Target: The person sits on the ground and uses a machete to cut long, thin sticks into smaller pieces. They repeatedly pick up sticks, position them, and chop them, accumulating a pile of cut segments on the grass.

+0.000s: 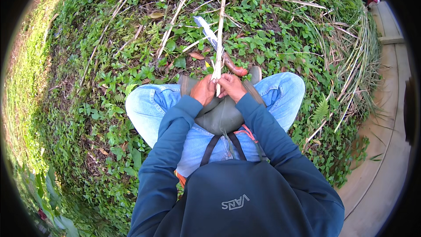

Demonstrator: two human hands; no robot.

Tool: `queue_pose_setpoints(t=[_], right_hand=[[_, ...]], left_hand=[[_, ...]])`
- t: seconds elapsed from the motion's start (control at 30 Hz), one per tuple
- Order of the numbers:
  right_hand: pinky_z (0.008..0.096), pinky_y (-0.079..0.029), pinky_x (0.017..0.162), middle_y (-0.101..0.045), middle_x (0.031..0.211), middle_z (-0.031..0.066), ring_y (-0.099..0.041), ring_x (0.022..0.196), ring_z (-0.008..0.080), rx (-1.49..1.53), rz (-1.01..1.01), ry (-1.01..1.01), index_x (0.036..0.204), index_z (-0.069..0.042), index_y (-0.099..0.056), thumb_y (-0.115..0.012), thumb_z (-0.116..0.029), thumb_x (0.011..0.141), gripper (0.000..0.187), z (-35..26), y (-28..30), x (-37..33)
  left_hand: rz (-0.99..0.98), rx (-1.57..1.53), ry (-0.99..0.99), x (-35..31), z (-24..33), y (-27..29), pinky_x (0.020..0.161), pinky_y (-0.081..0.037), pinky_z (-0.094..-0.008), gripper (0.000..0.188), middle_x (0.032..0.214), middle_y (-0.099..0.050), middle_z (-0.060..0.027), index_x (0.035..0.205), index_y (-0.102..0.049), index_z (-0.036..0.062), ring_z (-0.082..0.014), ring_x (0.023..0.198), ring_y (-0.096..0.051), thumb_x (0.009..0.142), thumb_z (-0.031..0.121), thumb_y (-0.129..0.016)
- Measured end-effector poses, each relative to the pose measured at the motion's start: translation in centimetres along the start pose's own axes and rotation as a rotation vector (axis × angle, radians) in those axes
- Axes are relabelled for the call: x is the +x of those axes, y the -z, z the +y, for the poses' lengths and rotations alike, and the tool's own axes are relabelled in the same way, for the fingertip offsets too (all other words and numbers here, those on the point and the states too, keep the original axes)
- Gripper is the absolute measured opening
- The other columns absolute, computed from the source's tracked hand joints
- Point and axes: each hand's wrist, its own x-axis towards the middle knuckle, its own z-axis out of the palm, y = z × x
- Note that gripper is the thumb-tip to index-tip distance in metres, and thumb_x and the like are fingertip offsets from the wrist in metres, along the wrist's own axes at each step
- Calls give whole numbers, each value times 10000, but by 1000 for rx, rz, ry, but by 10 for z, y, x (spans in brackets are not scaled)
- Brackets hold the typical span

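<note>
A long pale dry stalk (222, 13) runs away from me over the ground, its near end frayed or split into thin strips. My left hand (203, 90) is closed round the strips at that end. Pressed close beside it, my right hand (232, 87) pinches the same end between thumb and fingers; the exact grip of the fingertips is partly hidden. Just beyond my hands lies a knife, its whitish, marked blade (207, 30) passing by the stalk and its reddish-brown handle (237, 68) near my right hand. Neither hand touches the knife.
My crossed legs in light blue jeans (144, 105) and olive rubber boots (220, 118) are below my hands. Low green plants (105, 87) cover the ground. Loose dry stalks (175, 17) lie ahead. A heap of cut grass (351, 70) borders a concrete strip (388, 118) on the right.
</note>
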Motion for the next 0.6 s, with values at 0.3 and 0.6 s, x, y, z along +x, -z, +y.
queue_pose_setpoints(t=[0.3, 0.6], right_hand=[[240, -483, 414, -578, 656, 50, -593, 505, 135, 152, -78, 20, 933, -77, -494, -479, -275, 960, 200, -34, 4, -19], [223, -464, 397, -589, 647, 63, -617, 521, 148, 151, -126, 102, 935, -63, -472, -465, -287, 962, 226, -56, 2, -42]], left_hand=[[153, 421, -169, 25, 26, 13, 654, -467, -527, 86, 795, -618, -234, 863, -487, 21, -441, 737, -599, 793, 61, -519], [193, 657, -341, 79, 45, 49, 689, -484, -513, 81, 855, -630, -207, 872, -486, 32, -413, 803, -617, 797, 57, -501]])
